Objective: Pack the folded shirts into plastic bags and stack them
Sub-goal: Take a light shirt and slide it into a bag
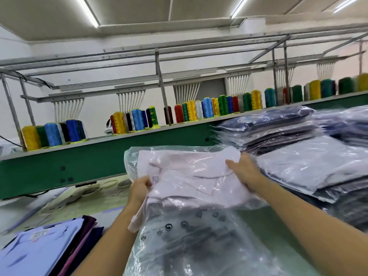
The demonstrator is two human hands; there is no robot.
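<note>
A folded pale pink shirt (185, 176) lies partly inside a clear plastic bag (191, 240), held up above the table in the middle of the head view. My left hand (140, 189) grips the shirt's left edge through the bag. My right hand (244, 172) holds the shirt's right side, fingers spread over it. The bag's printed open end hangs down toward me. Stacks of bagged shirts (294, 148) stand to the right. Unbagged folded shirts (45, 248) lie at the lower left.
A green machine beam (79, 166) runs across behind the table, topped by a shelf of coloured thread cones (189, 111). Flat plastic bags and loose tape rings (95, 188) lie on the table at the left.
</note>
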